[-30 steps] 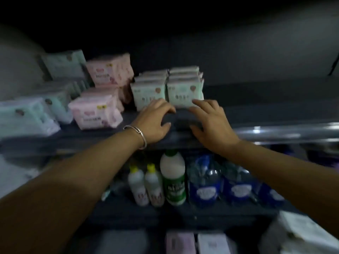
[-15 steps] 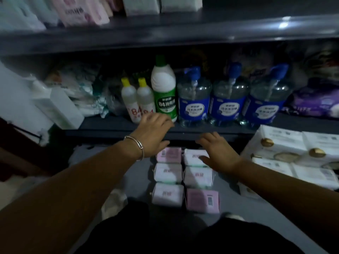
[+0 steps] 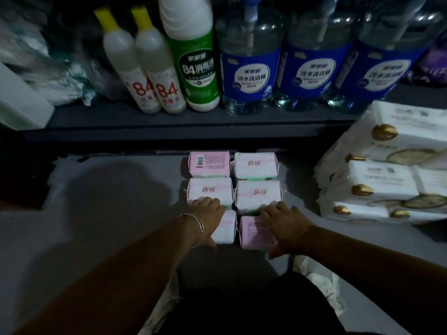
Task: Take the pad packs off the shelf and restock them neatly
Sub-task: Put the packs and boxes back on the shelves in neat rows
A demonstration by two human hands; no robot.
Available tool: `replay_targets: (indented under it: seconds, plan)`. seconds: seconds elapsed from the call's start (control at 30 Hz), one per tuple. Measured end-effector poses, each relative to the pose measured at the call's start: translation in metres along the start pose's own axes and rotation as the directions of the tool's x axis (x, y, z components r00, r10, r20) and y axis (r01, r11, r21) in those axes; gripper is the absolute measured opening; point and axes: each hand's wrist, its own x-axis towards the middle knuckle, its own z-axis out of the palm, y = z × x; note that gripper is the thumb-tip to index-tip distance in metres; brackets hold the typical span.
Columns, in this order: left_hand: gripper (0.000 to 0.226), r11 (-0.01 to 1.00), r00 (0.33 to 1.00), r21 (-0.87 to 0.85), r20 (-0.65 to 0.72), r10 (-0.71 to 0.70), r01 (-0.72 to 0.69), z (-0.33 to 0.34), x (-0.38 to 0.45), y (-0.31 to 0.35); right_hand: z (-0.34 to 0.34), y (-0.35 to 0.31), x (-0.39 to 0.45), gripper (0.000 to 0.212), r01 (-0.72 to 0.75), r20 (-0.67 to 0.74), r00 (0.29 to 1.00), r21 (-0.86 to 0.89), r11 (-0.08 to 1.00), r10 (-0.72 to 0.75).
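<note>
Several pink and white pad packs lie on the grey floor (image 3: 108,201) in two columns below the shelf. The far pair (image 3: 209,163) and the middle pair (image 3: 257,193) lie untouched. My left hand (image 3: 208,218), with a bracelet on its wrist, grips the near left pack (image 3: 227,228), fingers curled over its far edge and thumb at its near edge. In the same way my right hand (image 3: 283,226) grips the near right pink pack (image 3: 251,230).
The dark shelf (image 3: 193,122) just above holds two yellow-capped bottles (image 3: 145,76), a green-labelled bottle (image 3: 193,64) and three blue-labelled jugs (image 3: 251,68). A stack of white tissue packs (image 3: 377,180) stands on the floor at the right. My dark-clothed knee is near the bottom.
My view has dropped from the upper pad shelf down to the floor. Both hands came down from the shelf edge onto the near pair of packs.
</note>
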Motion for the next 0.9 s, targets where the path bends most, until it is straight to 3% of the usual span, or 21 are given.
replay_targets:
  seconds: [0.2,0.43,0.6,0.73,0.9]
  plan:
    - [0.062,0.993,0.989,-0.023,-0.087,-0.116,0.114,0.022,0.017,0.021,0.014,-0.011,0.012,0.075,-0.053,-0.032,0.998,0.019,0.998,0.053]
    - [0.079,0.938,0.993,-0.339,0.112,-0.032,0.068,-0.035,0.001,-0.010,-0.041,0.016,-0.014,0.059,0.001,0.025,1.000,0.438,0.899,-0.014]
    - [0.045,0.713,0.992,-0.697,0.122,0.013,0.076,-0.113,-0.049,-0.048,-0.125,0.040,-0.050,0.051,0.009,0.021,0.999,0.667,0.745,-0.031]
    - [0.046,0.729,0.997,-0.680,0.059,-0.047,0.075,-0.186,-0.098,-0.072,-0.202,0.038,-0.086,0.061,0.101,-0.116,0.993,0.690,0.716,-0.028]
    - [0.050,0.775,0.989,-0.628,-0.066,-0.133,0.062,-0.270,-0.162,-0.100,-0.295,0.030,-0.130,0.040,0.193,-0.270,0.963,0.677,0.710,-0.004]
